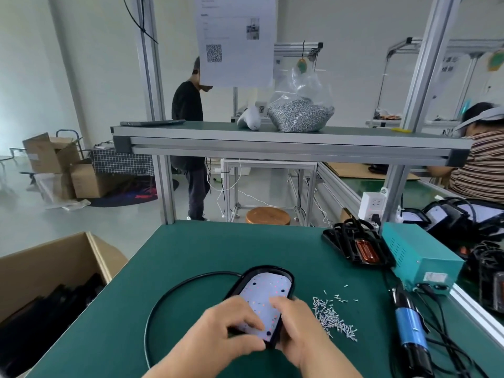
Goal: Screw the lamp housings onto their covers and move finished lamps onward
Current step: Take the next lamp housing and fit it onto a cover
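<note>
Head view: the lamp housing (266,293), a black oval shell with a white dotted board facing up, lies at the near middle of the green mat (218,246). The left hand (226,323) and right hand (294,323) both grip its near end, fingers curled over the board. Its black cable (161,298) loops off to the left. Loose screws (332,317) lie just beside it on the right, with a blue screwdriver (410,326) farther right. A cardboard box (54,257) stands beside the bench on the left.
</note>
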{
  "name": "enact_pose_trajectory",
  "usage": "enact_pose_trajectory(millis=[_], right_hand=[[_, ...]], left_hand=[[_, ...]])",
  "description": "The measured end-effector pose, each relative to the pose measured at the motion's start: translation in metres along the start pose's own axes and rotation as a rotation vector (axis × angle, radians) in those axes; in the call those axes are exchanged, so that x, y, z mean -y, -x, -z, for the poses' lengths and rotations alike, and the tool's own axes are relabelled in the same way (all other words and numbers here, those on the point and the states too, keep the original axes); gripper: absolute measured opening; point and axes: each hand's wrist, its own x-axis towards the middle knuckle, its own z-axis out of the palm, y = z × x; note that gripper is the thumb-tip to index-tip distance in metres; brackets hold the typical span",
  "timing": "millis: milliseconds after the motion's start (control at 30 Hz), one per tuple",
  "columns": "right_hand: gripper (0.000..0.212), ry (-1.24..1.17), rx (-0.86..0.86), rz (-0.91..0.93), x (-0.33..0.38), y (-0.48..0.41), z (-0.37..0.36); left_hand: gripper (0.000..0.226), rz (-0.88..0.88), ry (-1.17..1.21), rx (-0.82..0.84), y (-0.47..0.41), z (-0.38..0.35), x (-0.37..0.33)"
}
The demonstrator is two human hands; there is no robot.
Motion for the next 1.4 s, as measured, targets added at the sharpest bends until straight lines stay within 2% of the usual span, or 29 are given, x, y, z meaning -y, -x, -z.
enact_pose_trajectory(millis=[67,133,167,267,367,433,500,567,633,700,800,933,1000,1067,1200,1400], right_hand=[[0.021,0.016,-0.018,0.006,-0.008,0.005,0.002],[0.022,0.011,-0.033,0.022,-0.017,0.008,0.002],[0.024,0.001,-0.041,0.045,-0.021,0.009,0.002],[0.037,0.04,-0.053,0.151,-0.032,0.02,-0.001],[0.057,-0.026,-0.013,0.227,-0.04,0.025,0.004],[0.054,-0.176,0.049,0.178,-0.039,0.023,0.013],[0.043,-0.32,0.227,0.091,-0.028,0.024,0.023],[0.055,-0.36,0.379,0.015,-0.02,0.025,0.034],[0.054,-0.349,0.306,-0.044,-0.012,0.018,0.043],[0.043,-0.175,0.208,0.039,-0.003,0.012,0.046],[0.035,0.298,0.032,0.236,0.021,0.003,0.048],[0.017,0.556,-0.083,0.292,0.057,-0.012,0.062],[0.021,0.699,-0.184,0.368,0.074,-0.029,0.074],[0.036,0.82,-0.3,0.418,0.089,-0.051,0.089],[0.05,1.081,-0.439,0.331,0.101,-0.096,0.122],[0.05,1.375,-0.443,0.077,0.11,-0.133,0.15]], left_hand=[[0.013,0.202,0.072,-0.182,-0.004,0.008,0.009],[0.015,0.381,-0.093,-0.352,-0.012,0.015,0.019],[0.017,0.449,-0.168,-0.361,-0.016,0.016,0.024],[0.017,0.491,-0.14,-0.207,-0.027,0.007,0.034],[0.012,0.389,-0.08,-0.073,-0.033,-0.001,0.033],[0.021,0.309,-0.061,-0.005,-0.032,0.006,0.034],[0.026,0.248,-0.059,0.15,-0.034,0.014,0.036],[0.023,0.22,-0.098,0.342,-0.038,0.017,0.038],[0.029,0.214,-0.142,0.427,-0.044,0.014,0.038],[0.034,0.217,-0.171,0.405,-0.055,0.011,0.038],[0.041,0.224,-0.276,0.403,-0.073,0.006,0.032],[0.053,0.22,-0.348,0.476,-0.088,-0.005,0.022],[0.052,0.218,-0.4,0.542,-0.092,-0.01,0.018],[0.044,0.215,-0.468,0.566,-0.093,-0.014,0.015],[0.032,0.264,-0.528,0.476,-0.093,-0.017,0.011],[0.06,0.202,-0.572,0.369,-0.084,-0.024,0.013]])
